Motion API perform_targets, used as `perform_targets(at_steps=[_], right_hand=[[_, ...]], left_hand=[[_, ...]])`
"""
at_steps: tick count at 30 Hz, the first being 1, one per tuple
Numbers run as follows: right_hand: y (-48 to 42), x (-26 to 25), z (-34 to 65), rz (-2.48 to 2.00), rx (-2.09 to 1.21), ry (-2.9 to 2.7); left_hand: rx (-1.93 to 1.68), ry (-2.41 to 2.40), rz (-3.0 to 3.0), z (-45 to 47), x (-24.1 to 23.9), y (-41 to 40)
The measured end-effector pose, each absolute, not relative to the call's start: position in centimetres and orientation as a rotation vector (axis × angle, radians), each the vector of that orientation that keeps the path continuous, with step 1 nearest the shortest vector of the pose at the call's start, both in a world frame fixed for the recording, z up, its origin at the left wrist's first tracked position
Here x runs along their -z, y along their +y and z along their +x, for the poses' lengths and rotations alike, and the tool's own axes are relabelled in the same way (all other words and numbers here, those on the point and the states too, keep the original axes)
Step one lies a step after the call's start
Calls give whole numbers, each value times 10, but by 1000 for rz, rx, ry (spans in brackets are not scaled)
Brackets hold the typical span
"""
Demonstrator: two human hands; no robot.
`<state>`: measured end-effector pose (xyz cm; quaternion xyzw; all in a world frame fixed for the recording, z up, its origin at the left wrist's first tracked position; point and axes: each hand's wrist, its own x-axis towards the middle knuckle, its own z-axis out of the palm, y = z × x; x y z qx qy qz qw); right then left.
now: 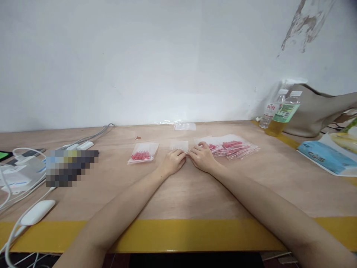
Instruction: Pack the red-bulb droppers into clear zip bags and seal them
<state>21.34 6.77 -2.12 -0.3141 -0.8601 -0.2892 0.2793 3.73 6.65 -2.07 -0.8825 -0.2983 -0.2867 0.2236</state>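
My left hand (pixel 174 162) and my right hand (pixel 201 156) meet at the middle of the wooden table (pixel 181 193), fingers curled, pinching the near edge of a small clear plastic bag (pixel 179 145) that lies flat. A sealed bag of red pieces (pixel 143 152) lies to the left of my left hand. A pile of several such filled bags (pixel 231 147) lies just right of my right hand, touching its fingers. More empty clear bags (pixel 185 126) lie by the wall.
White chargers and cables (pixel 25 178) crowd the left side, with a white power bank (pixel 37 212) near the yellow front edge (pixel 178 234). Two bottles (pixel 279 111), a beige bag (pixel 315 111) and a blue packet (pixel 325 158) stand at the right.
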Motion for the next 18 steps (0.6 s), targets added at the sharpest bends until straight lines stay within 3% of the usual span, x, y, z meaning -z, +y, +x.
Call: perform_targets(at_steps=[18], right_hand=[[61,23,220,-920,645,-2215]], left_hand=[[709,-542,-2434,24,9,74]])
